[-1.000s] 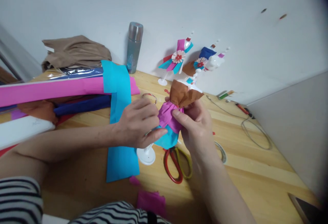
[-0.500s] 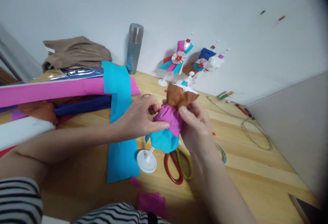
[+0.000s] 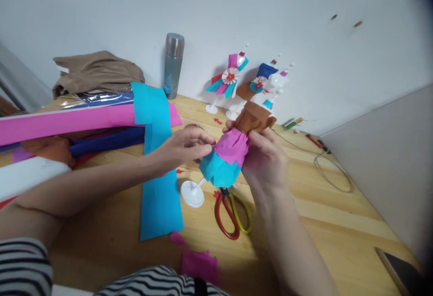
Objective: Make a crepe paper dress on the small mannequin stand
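A small figure in a brown, pink and blue paper dress (image 3: 233, 147) leans over the table on a white stand with a round base (image 3: 192, 194). My right hand (image 3: 267, 156) is wrapped round its waist from the right, with some fingers hidden behind the paper. Fingertips of my left hand (image 3: 189, 149) touch the left edge of the pink and blue layers, thumb and fingers slightly apart. Below the dress lie scissors (image 3: 227, 219) with a red and a yellow handle. Left of them a long blue paper strip (image 3: 160, 196) runs down the table.
Dressed figures (image 3: 230, 77) stand by the wall, near a metal flask (image 3: 174, 66). Rolled pink paper (image 3: 67, 122) and brown cloth (image 3: 101, 72) lie at the left. Pink scraps (image 3: 200, 266) are at the front, a cable (image 3: 329, 174) and a dark flat object (image 3: 399, 271) at the right.
The dressed figure has tilted further to the right and its stand has risen slightly. My left hand has drawn back to the dress's left edge, uncovering the pink layer.
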Demonstrator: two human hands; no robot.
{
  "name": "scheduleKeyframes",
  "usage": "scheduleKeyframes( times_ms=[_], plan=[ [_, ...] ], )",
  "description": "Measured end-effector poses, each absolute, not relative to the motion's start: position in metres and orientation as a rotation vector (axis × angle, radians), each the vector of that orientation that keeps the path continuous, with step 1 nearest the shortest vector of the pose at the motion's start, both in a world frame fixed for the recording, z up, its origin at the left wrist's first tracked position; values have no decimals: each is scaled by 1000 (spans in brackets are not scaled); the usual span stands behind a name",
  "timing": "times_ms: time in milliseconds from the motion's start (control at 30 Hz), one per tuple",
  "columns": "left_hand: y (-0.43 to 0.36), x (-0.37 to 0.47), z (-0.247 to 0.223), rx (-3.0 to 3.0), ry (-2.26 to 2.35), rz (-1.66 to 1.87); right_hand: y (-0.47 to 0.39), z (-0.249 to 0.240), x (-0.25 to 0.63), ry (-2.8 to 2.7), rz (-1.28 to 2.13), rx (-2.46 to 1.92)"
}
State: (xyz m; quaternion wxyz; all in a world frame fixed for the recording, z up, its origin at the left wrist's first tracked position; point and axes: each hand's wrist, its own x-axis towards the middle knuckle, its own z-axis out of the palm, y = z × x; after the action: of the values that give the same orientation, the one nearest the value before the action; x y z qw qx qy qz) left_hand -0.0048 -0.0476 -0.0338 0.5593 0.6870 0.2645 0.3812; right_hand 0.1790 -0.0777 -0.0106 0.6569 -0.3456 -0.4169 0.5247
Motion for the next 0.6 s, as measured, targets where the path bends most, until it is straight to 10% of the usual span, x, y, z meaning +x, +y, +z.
scheduleKeyframes(
  times_ms=[200, 600],
  plan=[
    [-49, -7, -36, 2249, 446, 1463, -76, -16, 183, -947, 1299, -726],
    [-58, -12, -20, 2517, 303, 1418, -78, -15, 180, -948, 1258, -718]
  ],
)
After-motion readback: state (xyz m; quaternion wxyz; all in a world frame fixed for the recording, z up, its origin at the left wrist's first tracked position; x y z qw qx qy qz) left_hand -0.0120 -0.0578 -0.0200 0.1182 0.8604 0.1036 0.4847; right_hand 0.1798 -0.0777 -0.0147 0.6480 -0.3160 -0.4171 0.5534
